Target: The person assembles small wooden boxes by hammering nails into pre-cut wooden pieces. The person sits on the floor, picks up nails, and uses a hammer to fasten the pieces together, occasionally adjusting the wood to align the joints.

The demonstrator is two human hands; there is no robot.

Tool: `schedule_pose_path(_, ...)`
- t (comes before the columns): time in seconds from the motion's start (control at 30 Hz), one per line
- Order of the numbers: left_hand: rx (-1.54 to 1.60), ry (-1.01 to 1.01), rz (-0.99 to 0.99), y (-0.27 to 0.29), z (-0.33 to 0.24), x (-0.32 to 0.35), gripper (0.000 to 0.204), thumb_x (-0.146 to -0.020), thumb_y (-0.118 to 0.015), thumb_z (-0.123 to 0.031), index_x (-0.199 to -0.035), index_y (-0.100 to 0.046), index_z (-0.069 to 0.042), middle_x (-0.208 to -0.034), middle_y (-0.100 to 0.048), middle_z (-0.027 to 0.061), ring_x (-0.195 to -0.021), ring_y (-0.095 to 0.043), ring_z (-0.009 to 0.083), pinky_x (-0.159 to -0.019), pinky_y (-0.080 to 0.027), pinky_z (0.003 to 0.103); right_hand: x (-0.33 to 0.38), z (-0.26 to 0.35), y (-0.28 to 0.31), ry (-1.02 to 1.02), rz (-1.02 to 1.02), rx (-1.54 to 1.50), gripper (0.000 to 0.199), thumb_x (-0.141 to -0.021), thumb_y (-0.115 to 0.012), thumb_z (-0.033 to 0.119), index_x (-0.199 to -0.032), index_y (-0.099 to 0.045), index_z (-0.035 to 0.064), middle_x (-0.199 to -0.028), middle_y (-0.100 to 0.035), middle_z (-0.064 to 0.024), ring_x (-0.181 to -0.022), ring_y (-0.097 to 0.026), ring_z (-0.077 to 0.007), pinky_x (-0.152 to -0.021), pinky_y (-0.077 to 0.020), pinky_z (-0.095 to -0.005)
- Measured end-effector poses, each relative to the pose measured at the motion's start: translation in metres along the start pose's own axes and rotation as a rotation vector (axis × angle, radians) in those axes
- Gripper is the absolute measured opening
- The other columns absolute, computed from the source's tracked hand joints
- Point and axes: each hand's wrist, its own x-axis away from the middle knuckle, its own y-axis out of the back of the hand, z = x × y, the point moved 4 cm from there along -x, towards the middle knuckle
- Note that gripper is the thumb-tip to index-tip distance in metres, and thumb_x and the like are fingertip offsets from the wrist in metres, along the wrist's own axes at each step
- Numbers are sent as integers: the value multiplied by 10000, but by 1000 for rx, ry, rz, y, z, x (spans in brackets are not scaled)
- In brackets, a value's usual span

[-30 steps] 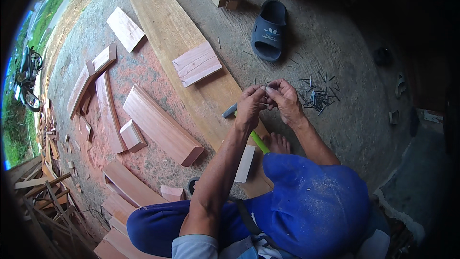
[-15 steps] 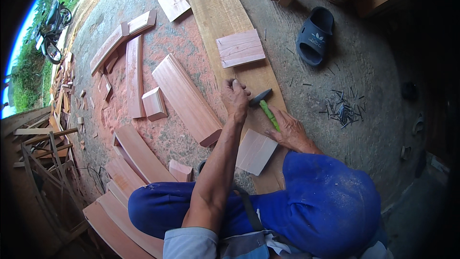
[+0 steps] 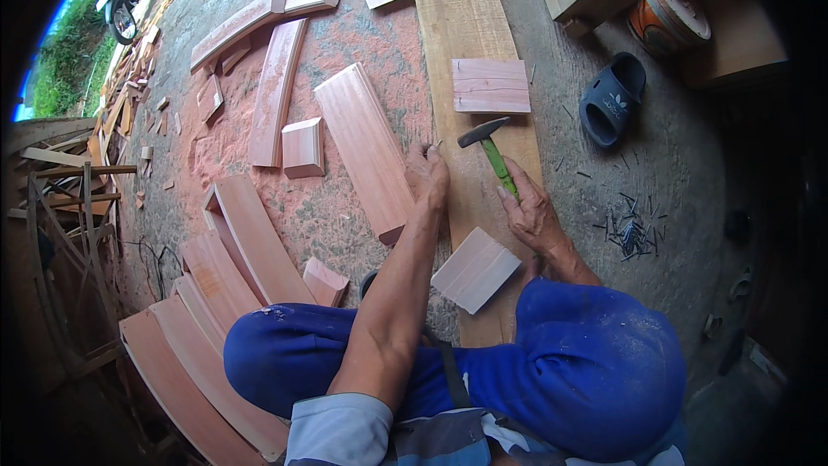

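Even daylight, soft shadows, sharp centre; fisheye bends the edges, dark rim, brightest at upper left

The left arm runs bare from 6 o'clock up toward 12, nearly straight. The left hand (image 3: 428, 174) lies knuckles-up, fingers curled, fingertips pinched together at its far end. The right hand (image 3: 532, 211) sits at 3 o'clock of it — fingers curled, grip closed, wrist bent back toward the knee.
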Motion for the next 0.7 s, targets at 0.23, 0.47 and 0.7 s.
schedule_pose_path(0.23, 25, -29, -2, -5, 3, -2, 250, -994, -574, -236, -1081, -685, -30, -1025, -721, 249, -976, -700, 408, -879, -521, 473, -27, -5, -24, 120, 128, 398, 712, -962, -573, 72, -1619, -318, 169, -885, -619, -203, -771, -682, -406, -697, -565, -506)
schedule_pose_path(0.47, 65, -83, -34, -3, 1, 1, 216, -977, -587, -211, -1032, -685, -26, -971, -710, 238, -932, -689, 399, -843, -514, 465, -34, 7, -24, 149, 164, 479, 701, -966, -558, 89, -1620, -335, 206, -846, -601, -182, -684, -676, -372, -634, -568, -493)
schedule_pose_path(0.7, 81, -49, 3, -5, -1, -3, 225, -982, -584, -223, -1026, -681, -25, -981, -708, 224, -938, -686, 380, -855, -508, 449, -37, -8, -30, 97, 234, 628, 711, -958, -564, 97, -1619, -342, 241, -806, -585, -174, -661, -686, -360, -610, -574, -500)
